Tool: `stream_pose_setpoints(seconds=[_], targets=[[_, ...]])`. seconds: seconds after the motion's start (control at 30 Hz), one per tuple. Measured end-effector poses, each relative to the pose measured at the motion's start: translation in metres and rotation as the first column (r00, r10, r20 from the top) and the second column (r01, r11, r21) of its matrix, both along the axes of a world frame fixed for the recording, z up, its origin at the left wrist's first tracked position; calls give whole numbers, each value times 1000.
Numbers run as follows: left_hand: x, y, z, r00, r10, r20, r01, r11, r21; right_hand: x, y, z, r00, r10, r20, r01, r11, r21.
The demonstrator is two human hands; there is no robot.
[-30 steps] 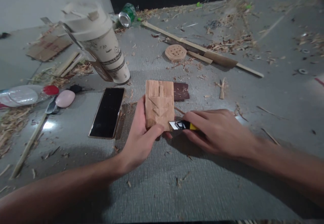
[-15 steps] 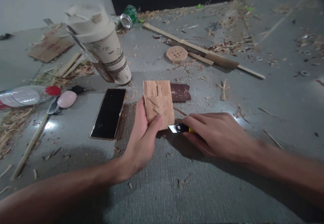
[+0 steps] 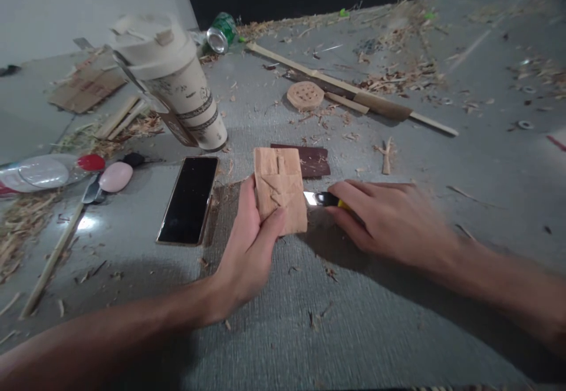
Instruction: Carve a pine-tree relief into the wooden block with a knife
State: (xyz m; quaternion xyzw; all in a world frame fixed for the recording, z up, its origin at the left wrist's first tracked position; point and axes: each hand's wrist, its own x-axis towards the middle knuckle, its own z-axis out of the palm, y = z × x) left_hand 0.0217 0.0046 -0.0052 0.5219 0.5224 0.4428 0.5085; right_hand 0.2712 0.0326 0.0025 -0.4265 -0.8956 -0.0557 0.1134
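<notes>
My left hand point(image 3: 250, 232) is closed around the lower left side of a small carved wooden block point(image 3: 287, 187), its thumb pressed on the face. Grooves and raised shapes mark that face, which is tilted toward me. In my right hand point(image 3: 380, 217) is a utility knife point(image 3: 329, 198) with a black and yellow body. Its bright blade points left, at the block's right edge; whether it touches the wood I cannot tell. Behind the block lies a dark brown wooden strip point(image 3: 313, 161), partly covered by it. A phone point(image 3: 189, 201) rests to the left of my left hand.
A patterned travel cup point(image 3: 194, 96) stands behind the phone. A plastic bottle point(image 3: 39, 173) and a pink rounded object point(image 3: 115, 177) lie at left. Farther back are a green can point(image 3: 221, 32), a carved wooden disc point(image 3: 305, 95) and a long stick point(image 3: 305, 71). Wood shavings point(image 3: 411, 78) litter the surface.
My right hand has moved the knife up along the block's right edge, away from the lower corner. The block sits slightly lower and farther right in view, still in my left hand.
</notes>
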Motion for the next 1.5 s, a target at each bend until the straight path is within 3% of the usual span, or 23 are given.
stream_pose_setpoints(seconds=[0.33, 0.5, 0.63, 0.73, 0.87, 0.93, 1.03, 1.13, 1.5], targets=[[0, 3, 1, 997, 31, 67, -28, 998, -52, -4, -5, 0, 976, 196, -99, -206, 973, -106], [0, 2, 0, 999, 18, 43, -18, 1000, 15, -3, -5, 2, 974, 203, -96, -215, 966, -144], [0, 1, -2, 993, 33, 116, -29, 999, -41, -5, -7, 3, 976, 203, -77, -209, 974, -84], [0, -1, -1, 988, 30, 149, -27, 999, -23, -3, -4, 4, 990, 135, -48, -136, 991, -16], [-4, -6, 0, 993, -90, 78, 88, 996, 23, 12, 10, 11, 989, -114, -98, 122, 989, 82], [-6, -6, -2, 991, -101, 92, 94, 993, 77, 19, 15, 16, 978, -133, -161, 150, 983, 102], [-7, -2, -6, 991, -19, 129, 2, 991, 132, 22, 14, 19, 972, -46, -231, 68, 994, 89], [-5, 2, -9, 993, 28, 114, -42, 992, 119, 16, 8, 16, 976, 82, -200, -74, 996, 48], [-4, -3, -7, 992, -31, 124, 14, 991, 135, 7, 2, 9, 961, 232, -152, -245, 966, -78]])
